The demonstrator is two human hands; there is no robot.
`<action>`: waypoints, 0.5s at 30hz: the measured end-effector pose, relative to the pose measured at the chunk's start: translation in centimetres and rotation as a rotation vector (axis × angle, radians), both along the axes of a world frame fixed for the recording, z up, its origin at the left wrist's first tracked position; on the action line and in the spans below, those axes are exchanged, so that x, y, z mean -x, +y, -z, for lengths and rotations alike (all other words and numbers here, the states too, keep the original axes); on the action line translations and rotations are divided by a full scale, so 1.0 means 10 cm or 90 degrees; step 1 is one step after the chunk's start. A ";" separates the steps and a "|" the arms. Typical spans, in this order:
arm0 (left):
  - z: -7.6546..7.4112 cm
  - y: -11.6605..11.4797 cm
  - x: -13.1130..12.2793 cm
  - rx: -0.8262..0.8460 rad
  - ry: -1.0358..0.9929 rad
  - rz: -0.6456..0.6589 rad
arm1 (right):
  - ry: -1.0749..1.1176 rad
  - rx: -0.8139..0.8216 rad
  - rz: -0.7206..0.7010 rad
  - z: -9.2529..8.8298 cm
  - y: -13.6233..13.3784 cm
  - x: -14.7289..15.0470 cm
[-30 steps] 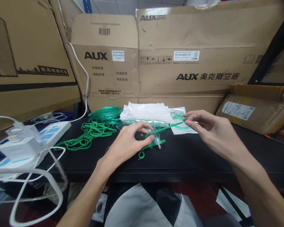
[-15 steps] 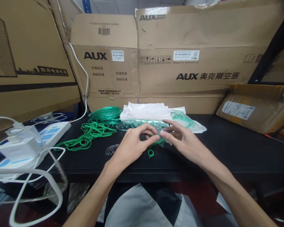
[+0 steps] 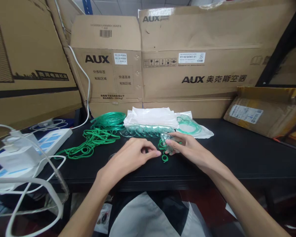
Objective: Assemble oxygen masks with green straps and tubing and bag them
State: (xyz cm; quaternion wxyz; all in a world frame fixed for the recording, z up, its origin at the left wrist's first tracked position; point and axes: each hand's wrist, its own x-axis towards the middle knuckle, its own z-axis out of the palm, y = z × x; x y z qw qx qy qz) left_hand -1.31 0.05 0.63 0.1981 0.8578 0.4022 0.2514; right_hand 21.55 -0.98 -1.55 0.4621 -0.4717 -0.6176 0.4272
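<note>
My left hand [image 3: 132, 157] rests on the black table [image 3: 236, 154] with its fingers curled, fingertips pinching the green elastic strap [image 3: 163, 152]. My right hand [image 3: 187, 148] is closed around a small clear plastic mask [image 3: 166, 139] with the strap bunched against it. Both hands meet near the table's front middle. Just behind them lies a row of stacked clear masks [image 3: 144, 130] in front of white plastic bags [image 3: 151, 116].
A heap of green straps [image 3: 93, 141] and a coil of green tubing [image 3: 110, 119] lie to the left. A bagged tube [image 3: 193, 126] sits behind my right hand. White power strips and cables [image 3: 27, 151] crowd the left. Cardboard boxes [image 3: 187, 65] wall the back; a wrapped parcel [image 3: 263, 110] lies right.
My right hand came in from the right to meet my left hand at the mask. The stretched green strap is now bunched up between the hands. Both hands sank slightly toward the table.
</note>
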 end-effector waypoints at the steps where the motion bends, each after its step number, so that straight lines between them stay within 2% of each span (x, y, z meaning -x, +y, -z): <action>1: 0.04 0.00 -0.03 0.008 0.010 0.005 | 0.017 0.012 0.004 0.01 0.01 0.00; 7: 0.21 0.00 -0.23 -0.013 -0.006 0.004 | 0.076 0.031 0.002 0.04 0.02 0.00; 15: 0.21 -0.04 -0.31 0.011 -0.078 0.027 | 0.076 0.029 -0.011 0.10 0.07 -0.05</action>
